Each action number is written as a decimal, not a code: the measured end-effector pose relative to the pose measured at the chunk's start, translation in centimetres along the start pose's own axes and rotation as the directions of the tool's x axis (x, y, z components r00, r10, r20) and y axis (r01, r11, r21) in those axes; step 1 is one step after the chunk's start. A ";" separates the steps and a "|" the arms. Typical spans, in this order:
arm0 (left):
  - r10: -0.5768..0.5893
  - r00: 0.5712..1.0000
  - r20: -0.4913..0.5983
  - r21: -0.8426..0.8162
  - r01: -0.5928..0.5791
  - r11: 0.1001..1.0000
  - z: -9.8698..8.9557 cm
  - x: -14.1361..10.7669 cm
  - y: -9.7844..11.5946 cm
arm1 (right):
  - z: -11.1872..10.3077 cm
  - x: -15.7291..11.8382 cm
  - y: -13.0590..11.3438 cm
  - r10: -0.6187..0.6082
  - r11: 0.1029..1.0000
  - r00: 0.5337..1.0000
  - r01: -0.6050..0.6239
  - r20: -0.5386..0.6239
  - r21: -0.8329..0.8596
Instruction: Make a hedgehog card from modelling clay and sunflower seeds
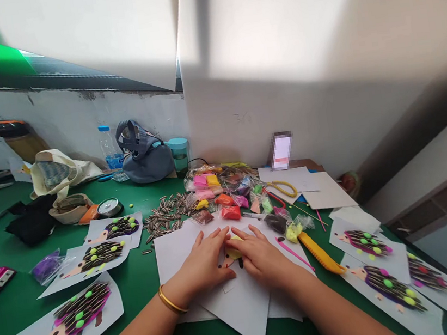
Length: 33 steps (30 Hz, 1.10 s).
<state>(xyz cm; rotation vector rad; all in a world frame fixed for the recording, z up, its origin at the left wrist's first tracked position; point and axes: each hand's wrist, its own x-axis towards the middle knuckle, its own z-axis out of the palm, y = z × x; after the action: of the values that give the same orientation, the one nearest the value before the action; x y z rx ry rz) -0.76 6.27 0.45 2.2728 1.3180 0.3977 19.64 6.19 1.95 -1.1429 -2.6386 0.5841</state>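
Note:
My left hand (199, 267), with a gold bangle (170, 301) at the wrist, lies with fingers stretched out over a white sheet of paper (243, 318). From the other side my right hand (264, 258) reaches in, also flat-fingered, its fingertips meeting the left ones. Between and under them shows a patch of yellow clay (234, 254), partly covered by the fingers. Beside it on the paper is a pinkish clay hedgehog face (226, 260). A small dark piece shows near my right thumb.
Sunflower seeds (166, 213) and bagged coloured clay (229, 212) lie beyond the paper. Hedgehog pictures stand at left (81, 312) and right (387, 286). A yellow clay knife-like tool (321, 253), pink stick (295, 254) and yellow-handled scissors (284, 188) lie rightward. A bottle (113, 157) stands behind.

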 end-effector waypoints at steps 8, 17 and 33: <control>-0.011 1.000 0.014 0.001 0.011 1.000 -0.1 0.0 0.2 | -0.1 0.0 -0.1 -0.012 1.000 1.000 0.012 0.021 -0.002; 0.000 1.000 0.012 0.003 0.000 1.000 0.0 0.1 0.0 | -0.3 -0.1 -0.4 -0.028 0.999 0.999 0.027 0.020 0.027; 0.011 1.000 0.010 0.000 -0.011 1.000 -0.4 -0.1 0.3 | 0.6 -0.4 3.8 0.207 0.976 0.958 -0.216 -0.197 -0.024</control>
<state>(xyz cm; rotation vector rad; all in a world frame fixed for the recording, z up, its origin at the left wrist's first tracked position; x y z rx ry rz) -0.79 6.13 1.00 2.2806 1.3010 0.3897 22.22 8.13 -0.26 -1.4301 -2.3951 0.4255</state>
